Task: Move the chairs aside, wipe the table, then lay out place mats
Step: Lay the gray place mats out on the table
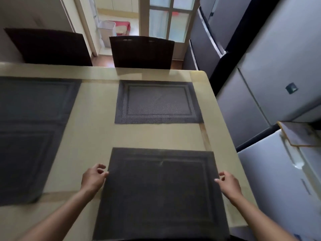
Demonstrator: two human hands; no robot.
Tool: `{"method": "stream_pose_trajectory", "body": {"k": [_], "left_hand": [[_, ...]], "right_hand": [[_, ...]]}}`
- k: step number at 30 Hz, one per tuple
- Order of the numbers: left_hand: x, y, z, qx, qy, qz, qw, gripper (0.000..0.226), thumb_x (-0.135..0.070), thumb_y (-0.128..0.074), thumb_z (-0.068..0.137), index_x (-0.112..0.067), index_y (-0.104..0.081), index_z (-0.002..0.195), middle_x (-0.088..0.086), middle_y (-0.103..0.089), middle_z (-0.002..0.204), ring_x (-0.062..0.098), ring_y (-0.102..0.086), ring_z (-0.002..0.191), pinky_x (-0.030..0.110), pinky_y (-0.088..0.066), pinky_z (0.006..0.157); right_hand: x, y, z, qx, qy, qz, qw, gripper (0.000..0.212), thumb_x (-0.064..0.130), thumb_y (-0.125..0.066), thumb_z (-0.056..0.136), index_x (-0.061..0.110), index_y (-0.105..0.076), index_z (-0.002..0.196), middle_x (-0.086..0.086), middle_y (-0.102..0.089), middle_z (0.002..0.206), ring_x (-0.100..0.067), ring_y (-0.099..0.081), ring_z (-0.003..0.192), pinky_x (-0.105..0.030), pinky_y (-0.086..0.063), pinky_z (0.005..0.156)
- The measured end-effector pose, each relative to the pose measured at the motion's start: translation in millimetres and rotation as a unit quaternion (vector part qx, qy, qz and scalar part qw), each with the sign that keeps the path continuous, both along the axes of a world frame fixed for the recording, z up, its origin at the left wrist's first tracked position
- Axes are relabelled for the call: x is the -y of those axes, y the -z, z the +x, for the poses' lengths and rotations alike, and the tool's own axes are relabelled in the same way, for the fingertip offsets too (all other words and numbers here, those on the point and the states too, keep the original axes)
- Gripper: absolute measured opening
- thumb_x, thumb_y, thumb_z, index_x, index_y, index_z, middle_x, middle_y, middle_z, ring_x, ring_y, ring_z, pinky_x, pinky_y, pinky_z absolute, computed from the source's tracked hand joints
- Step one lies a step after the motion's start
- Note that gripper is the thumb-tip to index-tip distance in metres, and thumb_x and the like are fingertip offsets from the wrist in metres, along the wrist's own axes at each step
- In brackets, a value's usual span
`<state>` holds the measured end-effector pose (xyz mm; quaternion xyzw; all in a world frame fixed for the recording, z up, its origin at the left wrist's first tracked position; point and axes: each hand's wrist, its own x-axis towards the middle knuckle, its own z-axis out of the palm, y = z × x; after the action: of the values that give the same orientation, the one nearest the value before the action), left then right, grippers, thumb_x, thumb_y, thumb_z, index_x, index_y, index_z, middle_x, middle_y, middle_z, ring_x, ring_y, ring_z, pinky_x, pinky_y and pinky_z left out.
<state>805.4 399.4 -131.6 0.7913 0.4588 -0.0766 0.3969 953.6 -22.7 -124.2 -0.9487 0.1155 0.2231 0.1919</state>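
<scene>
A dark grey place mat (161, 193) lies flat on the beige table (97, 133) right in front of me. My left hand (93, 177) pinches its left edge and my right hand (228, 182) pinches its right edge. A second grey mat (157, 102) lies at the table's far right. Two more mats lie on the left, one far (36, 98) and one near (24, 162). Two dark chairs stand behind the far edge, one at the left (50, 47) and one in the middle (142, 53).
Grey refrigerator doors (260, 94) stand close along the table's right side. A white appliance (286, 180) with a cloth on top sits at the near right. Beyond the chairs a doorway shows a white bin (107, 33).
</scene>
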Motion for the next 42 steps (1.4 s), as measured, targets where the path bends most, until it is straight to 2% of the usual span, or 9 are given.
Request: {"method": "stream_pose_trajectory", "body": {"k": [7,11,16,20,23,29,33,37,42], "left_hand": [[19,16,-48,-0.009,-0.058,-0.037,0.998,0.033,-0.016,-0.074,0.079,-0.007,-0.063,0.11,0.014,-0.069,0.105,0.031,-0.065,0.094,0.042,-0.053,0.087],[23,21,-53,-0.001,-0.128,-0.08,0.989,0.029,-0.011,-0.076,0.077,-0.006,-0.065,0.104,0.016,-0.068,0.105,0.033,-0.063,0.096,0.044,-0.053,0.089],[31,12,-54,0.031,-0.164,-0.09,0.982,0.01,0.001,-0.07,0.079,-0.004,-0.07,0.088,0.011,-0.068,0.09,0.026,-0.06,0.084,0.029,-0.046,0.077],[27,8,-52,0.044,-0.124,-0.06,0.989,0.011,-0.003,-0.075,0.075,-0.012,-0.071,0.079,0.012,-0.072,0.085,0.028,-0.067,0.083,0.037,-0.055,0.081],[20,2,-42,0.066,-0.129,-0.041,0.989,0.012,-0.005,-0.076,0.074,-0.011,-0.073,0.083,0.01,-0.073,0.084,0.027,-0.068,0.083,0.036,-0.053,0.082],[-2,4,8,0.108,-0.166,-0.066,0.978,0.011,-0.003,-0.073,0.077,-0.012,-0.071,0.084,0.012,-0.071,0.087,0.029,-0.067,0.086,0.043,-0.054,0.089],[-11,15,35,0.11,-0.184,-0.069,0.974,0.012,-0.001,-0.073,0.077,-0.012,-0.07,0.082,0.013,-0.071,0.089,0.024,-0.062,0.08,0.041,-0.053,0.089],[-14,27,41,0.101,-0.17,-0.102,0.975,0.018,0.005,-0.068,0.079,-0.012,-0.068,0.086,0.017,-0.071,0.096,0.026,-0.063,0.086,0.043,-0.051,0.094],[-3,18,34,0.086,-0.137,-0.063,0.985,0.024,0.002,-0.067,0.082,-0.015,-0.068,0.098,0.008,-0.069,0.09,0.025,-0.062,0.084,0.034,-0.049,0.081]], "right_hand": [[5,-1,-59,-0.031,0.092,0.002,0.995,0.041,0.017,-0.066,0.086,0.002,-0.053,0.121,-0.017,-0.056,0.127,-0.033,-0.053,0.115,-0.034,-0.043,0.089],[6,2,-69,-0.042,0.164,0.014,0.985,0.038,0.011,-0.068,0.084,-0.004,-0.055,0.117,-0.021,-0.059,0.122,-0.036,-0.055,0.113,-0.034,-0.044,0.087],[11,3,-73,-0.013,0.237,0.033,0.971,0.022,0.005,-0.062,0.08,-0.004,-0.066,0.1,-0.022,-0.067,0.107,-0.035,-0.063,0.097,-0.031,-0.046,0.073],[9,-7,-67,0.006,0.208,0.034,0.978,0.011,0.01,-0.068,0.081,0.007,-0.07,0.091,-0.015,-0.07,0.105,-0.032,-0.063,0.101,-0.031,-0.047,0.083],[3,-10,-49,0.032,0.202,0.056,0.977,0.015,0.009,-0.069,0.081,0.005,-0.071,0.095,-0.017,-0.069,0.108,-0.033,-0.061,0.104,-0.033,-0.045,0.085],[-25,-16,17,0.058,0.188,0.085,0.977,0.019,0.01,-0.068,0.082,0.004,-0.071,0.1,-0.016,-0.069,0.11,-0.032,-0.061,0.106,-0.031,-0.046,0.087],[-36,-13,52,0.054,0.204,0.098,0.973,0.018,0.009,-0.069,0.082,0.004,-0.071,0.099,-0.016,-0.069,0.11,-0.03,-0.062,0.106,-0.029,-0.046,0.087],[-34,-5,65,0.032,0.202,0.083,0.975,0.016,0.011,-0.07,0.081,0.006,-0.072,0.096,-0.016,-0.069,0.109,-0.031,-0.063,0.104,-0.03,-0.047,0.086],[-27,5,62,-0.002,0.185,0.059,0.981,0.02,0.019,-0.069,0.084,0.004,-0.071,0.096,-0.017,-0.069,0.109,-0.033,-0.062,0.103,-0.031,-0.047,0.086]]}}
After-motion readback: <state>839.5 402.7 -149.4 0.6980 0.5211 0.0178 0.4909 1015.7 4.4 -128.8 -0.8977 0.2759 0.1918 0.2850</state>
